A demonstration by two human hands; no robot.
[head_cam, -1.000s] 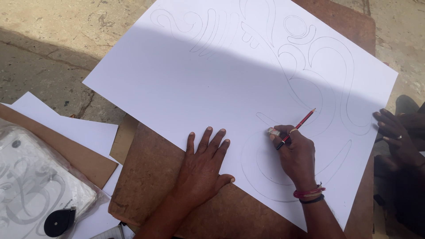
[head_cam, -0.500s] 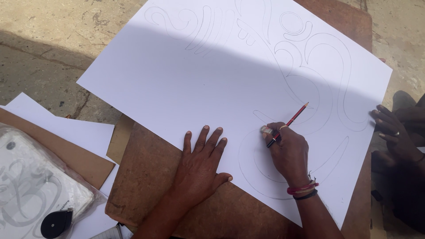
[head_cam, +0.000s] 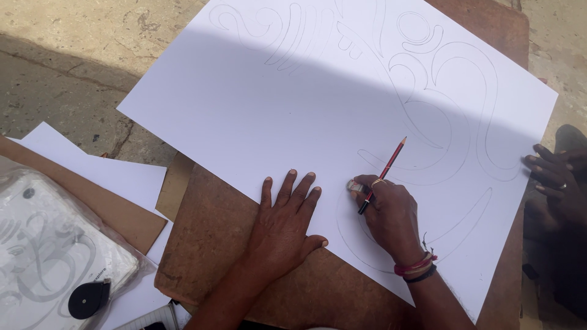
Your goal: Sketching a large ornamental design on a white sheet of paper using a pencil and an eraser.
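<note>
Right hand [head_cam: 391,217] is gripping one red pencil [head_cam: 384,174] and pressing one eraser [head_cam: 354,186] on one white sheet [head_cam: 293,116]; left hand [head_cam: 284,223] is lying flat, fingers spread; one clear plastic package [head_cam: 49,256] is sitting lower left.

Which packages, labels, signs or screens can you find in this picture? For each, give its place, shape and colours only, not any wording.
Clear plastic package: lower left corner, beside the brown board; roughly rectangular, shiny, holding a white sheet with a grey curling design.
Round black label or tag: on that package's lower right edge; a small black disc.
No signs or screens show.
</note>
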